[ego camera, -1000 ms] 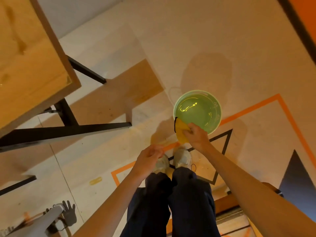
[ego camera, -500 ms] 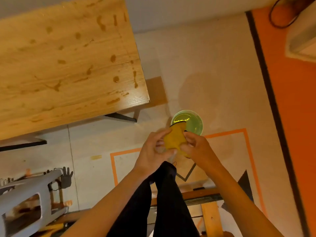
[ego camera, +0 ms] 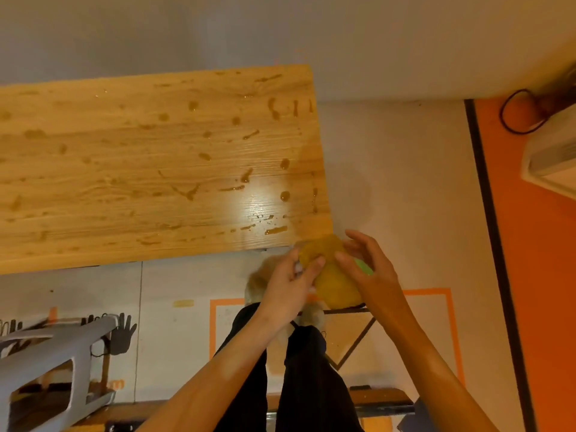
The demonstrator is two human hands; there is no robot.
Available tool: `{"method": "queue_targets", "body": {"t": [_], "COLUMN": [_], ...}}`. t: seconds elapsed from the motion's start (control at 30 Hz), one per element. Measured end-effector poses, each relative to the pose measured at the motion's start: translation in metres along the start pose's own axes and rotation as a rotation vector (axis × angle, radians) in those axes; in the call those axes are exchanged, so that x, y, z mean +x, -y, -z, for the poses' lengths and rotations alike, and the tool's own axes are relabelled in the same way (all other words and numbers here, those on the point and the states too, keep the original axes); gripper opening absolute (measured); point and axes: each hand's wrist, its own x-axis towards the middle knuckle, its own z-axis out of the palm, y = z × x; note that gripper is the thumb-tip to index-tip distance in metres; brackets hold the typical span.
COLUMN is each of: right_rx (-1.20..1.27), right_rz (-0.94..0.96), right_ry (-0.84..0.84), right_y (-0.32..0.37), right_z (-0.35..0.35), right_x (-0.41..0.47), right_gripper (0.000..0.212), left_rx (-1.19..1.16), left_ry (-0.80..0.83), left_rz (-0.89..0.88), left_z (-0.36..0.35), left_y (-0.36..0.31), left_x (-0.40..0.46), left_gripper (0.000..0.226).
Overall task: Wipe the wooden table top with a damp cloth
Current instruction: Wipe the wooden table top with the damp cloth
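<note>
Nearest, both hands work the yellow cloth [ego camera: 335, 285] — the left hand [ego camera: 288, 286] pinches its near edge between thumb and fingers, the right hand [ego camera: 372, 269] is curled loosely round its far side. A sliver of green bowl [ego camera: 364, 267] shows beneath. Beyond lies the wooden table top [ego camera: 140, 169], spotted with drips. Best to spread the cloth flat before setting it down — then wipe along the grain.

arms: both bare to the elbow, no sleeves in view
hands: left hand [ego camera: 288, 286] & right hand [ego camera: 371, 269] bare, no gloves
legs: dark trousers [ego camera: 311, 385], loose cut
</note>
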Motion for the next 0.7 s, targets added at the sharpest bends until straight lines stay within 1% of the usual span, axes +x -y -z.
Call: {"method": "queue_targets", "body": {"t": [0.07, 0.1, 0.17, 0.23, 0.3, 0.33, 0.4, 0.47, 0.53, 0.63, 0.7], "right_rx": [0.097, 0.082, -0.062, -0.204, -0.276, -0.271, -0.207, -0.156, -0.151, -0.176, -0.192], "right_rz": [0.03, 0.079, 0.194, 0.264, 0.299, 0.315, 0.324, 0.287, 0.257, 0.269, 0.324], "right_ry": [0.032, 0.027, -0.002, -0.029, -0.08, -0.108, -0.182, -0.289, -0.343, -0.332, -0.301], "right_y": [0.009, 0.014, 0.021, 0.027, 0.03, 0.032, 0.041, 0.055, 0.071, 0.096, 0.108], "right_z": [-0.016, -0.025, -0.043, -0.057, -0.065, -0.067, -0.068, -0.065, -0.062, -0.062, -0.067], "right_x": [0.005, 0.008, 0.019, 0.033, 0.05, 0.06, 0.084, 0.116, 0.156, 0.211, 0.245], "right_gripper": [0.053, 0.053, 0.054, 0.059, 0.064, 0.061, 0.052, 0.047, 0.046, 0.048, 0.047], "left_rx": [-0.084, -0.098, -0.092, -0.067, -0.058, -0.032, 0.09, 0.263, 0.401, 0.685, 0.892], "left_ry": [-0.009, -0.008, 0.025, 0.058, 0.09, 0.105, 0.096, 0.02, -0.081, -0.257, -0.371], "left_rz": [0.026, 0.032, 0.037, 0.035, 0.04, 0.029, -0.035, -0.142, -0.255, -0.442, -0.499], "left_z": [0.013, 0.02, 0.032, 0.039, 0.043, 0.045, 0.052, 0.065, 0.085, 0.121, 0.141], "left_y": [-0.017, -0.024, -0.043, -0.057, -0.071, -0.074, -0.08, -0.087, -0.094, -0.1, -0.106], "left_x": [0.012, 0.02, 0.036, 0.052, 0.067, 0.075, 0.092, 0.112, 0.133, 0.163, 0.184], "left_gripper": [0.036, 0.035, 0.031, 0.026, 0.027, 0.028, 0.028, 0.028, 0.031, 0.037, 0.043]}}
